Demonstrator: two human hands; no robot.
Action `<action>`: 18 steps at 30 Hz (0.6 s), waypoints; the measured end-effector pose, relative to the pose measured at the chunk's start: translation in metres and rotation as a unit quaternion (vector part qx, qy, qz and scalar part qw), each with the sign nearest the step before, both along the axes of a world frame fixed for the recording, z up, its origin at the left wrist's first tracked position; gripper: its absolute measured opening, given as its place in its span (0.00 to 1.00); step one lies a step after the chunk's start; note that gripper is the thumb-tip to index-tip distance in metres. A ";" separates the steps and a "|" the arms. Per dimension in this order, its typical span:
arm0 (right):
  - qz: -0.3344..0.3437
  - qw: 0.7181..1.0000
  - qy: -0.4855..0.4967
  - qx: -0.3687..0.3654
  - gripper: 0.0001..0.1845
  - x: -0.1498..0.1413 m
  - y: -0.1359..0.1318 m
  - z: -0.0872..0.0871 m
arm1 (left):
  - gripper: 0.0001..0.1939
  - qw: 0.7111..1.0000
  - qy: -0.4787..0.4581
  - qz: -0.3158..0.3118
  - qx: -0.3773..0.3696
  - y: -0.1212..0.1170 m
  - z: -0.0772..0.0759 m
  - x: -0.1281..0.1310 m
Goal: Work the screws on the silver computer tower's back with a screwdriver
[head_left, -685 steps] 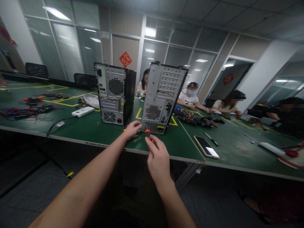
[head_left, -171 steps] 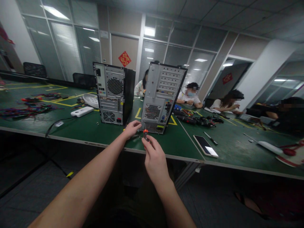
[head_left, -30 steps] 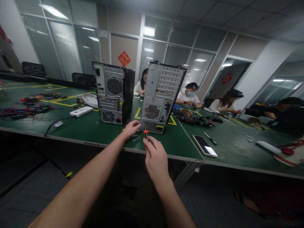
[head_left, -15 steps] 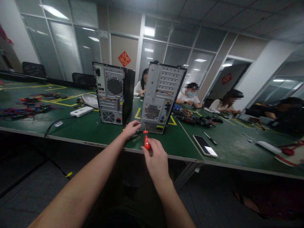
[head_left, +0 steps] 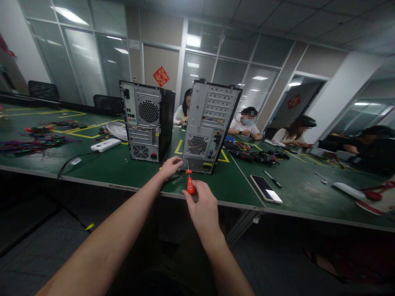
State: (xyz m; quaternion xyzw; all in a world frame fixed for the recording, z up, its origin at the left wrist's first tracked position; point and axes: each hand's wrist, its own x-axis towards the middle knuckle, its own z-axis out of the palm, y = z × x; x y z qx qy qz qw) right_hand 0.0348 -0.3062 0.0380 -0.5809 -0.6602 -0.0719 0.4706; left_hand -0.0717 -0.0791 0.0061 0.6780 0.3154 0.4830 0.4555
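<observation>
My right hand [head_left: 202, 200] has its thumb and fingers around the butt of a red and black screwdriver [head_left: 190, 185]. Its thin shaft points up at the lower rear panel of the right-hand computer case [head_left: 202, 107], a grey metal tower standing upright. The tip is too small to make out. Closed and low, my left hand [head_left: 172, 167] has its fingertips at that case's lower left edge; whatever sits between them is hidden. Small screws [head_left: 181, 178] lie on the green table just below the hands. To the left stands a second computer case [head_left: 143, 123], its rear facing me.
A phone [head_left: 266, 189] and a pen [head_left: 273, 179] lie to the right. Dark cables [head_left: 265, 156] are heaped behind them. On the left are a white power strip [head_left: 105, 145], a white plate [head_left: 115, 130] and coloured wires [head_left: 37, 143]. Several people sit across the table.
A second ago my right fingers wrapped the screwdriver's handle; now they hold it by its butt end, leaving more of the red handle showing. My left hand and both cases stay put.
</observation>
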 end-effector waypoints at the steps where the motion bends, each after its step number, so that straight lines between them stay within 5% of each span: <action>1: 0.003 1.000 0.004 -0.002 0.12 0.000 0.000 0.000 | 0.17 1.000 0.000 0.002 0.001 0.000 0.000 0.000; 12: -0.008 0.995 -0.103 0.001 0.24 0.002 -0.004 0.005 | 0.16 1.000 0.008 0.001 -0.004 -0.001 0.001 -0.001; 18: -0.006 1.000 -0.008 -0.006 0.15 0.000 -0.001 0.001 | 0.18 1.000 0.000 0.001 -0.003 0.001 0.000 0.000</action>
